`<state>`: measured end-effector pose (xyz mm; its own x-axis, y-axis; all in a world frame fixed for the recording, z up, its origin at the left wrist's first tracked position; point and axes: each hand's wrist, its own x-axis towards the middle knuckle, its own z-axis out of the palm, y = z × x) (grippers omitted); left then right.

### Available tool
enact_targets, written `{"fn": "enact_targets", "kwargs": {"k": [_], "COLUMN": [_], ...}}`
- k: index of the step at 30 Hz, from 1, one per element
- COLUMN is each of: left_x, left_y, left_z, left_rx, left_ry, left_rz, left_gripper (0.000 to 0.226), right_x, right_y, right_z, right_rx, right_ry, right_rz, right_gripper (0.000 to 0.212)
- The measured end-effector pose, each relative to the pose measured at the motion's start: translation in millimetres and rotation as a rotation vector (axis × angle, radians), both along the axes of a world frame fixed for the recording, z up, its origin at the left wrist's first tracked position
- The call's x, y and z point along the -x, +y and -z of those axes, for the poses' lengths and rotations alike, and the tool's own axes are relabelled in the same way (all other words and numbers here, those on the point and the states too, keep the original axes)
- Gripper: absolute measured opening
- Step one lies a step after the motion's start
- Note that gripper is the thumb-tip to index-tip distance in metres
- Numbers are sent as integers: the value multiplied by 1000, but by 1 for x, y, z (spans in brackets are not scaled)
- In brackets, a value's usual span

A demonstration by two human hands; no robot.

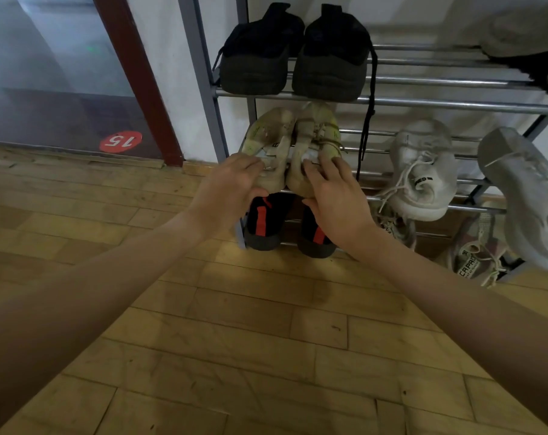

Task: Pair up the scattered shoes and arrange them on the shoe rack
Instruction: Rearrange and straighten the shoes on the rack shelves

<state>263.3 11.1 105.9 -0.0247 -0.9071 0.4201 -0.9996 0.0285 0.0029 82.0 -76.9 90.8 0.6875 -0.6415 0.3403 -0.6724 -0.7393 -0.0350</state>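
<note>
A metal shoe rack (423, 103) stands against the wall. On its middle shelf at the left sit two worn beige shoes side by side, heels toward me. My left hand (231, 186) grips the heel of the left beige shoe (271, 133), thumb under it. My right hand (332, 196) grips the heel of the right beige shoe (316, 127). A pair of black shoes (294, 54) stands on the top shelf. Below my hands a black pair with red stripes (266, 221) sits on the lowest shelf.
A white sneaker (423, 171) lies on the middle shelf, a second white one (527, 196) tilts at the right edge. Beige sneakers (476, 255) sit low at the right. A red post (140, 80) and glass panel stand left. Wooden floor (250, 340) lies in front.
</note>
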Motion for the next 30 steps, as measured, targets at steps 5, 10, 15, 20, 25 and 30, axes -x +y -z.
{"fn": "enact_targets", "kwargs": {"k": [5, 10, 15, 20, 25, 30], "left_x": [7, 20, 49, 84, 98, 101], "left_y": [2, 11, 5, -19, -43, -56], "left_z": [-8, -25, -68, -109, -116, -107], "left_rx": [-9, 180, 360, 270, 171, 216], "left_ry": [70, 49, 31, -134, -470, -725], "left_rz": [14, 54, 220, 356, 295, 212], "left_gripper": [40, 32, 24, 48, 70, 44], "right_x": [22, 42, 42, 62, 86, 100], "right_y": [13, 20, 5, -12, -13, -17], "right_z": [6, -2, -35, -63, -73, -64], "right_rx": [201, -22, -317, -498, -510, -598], "right_ry": [-298, -645, -753, -879, -831, -593], "right_rz": [-135, -6, 120, 48, 1, 63], "right_gripper": [36, 40, 48, 5, 13, 17]}}
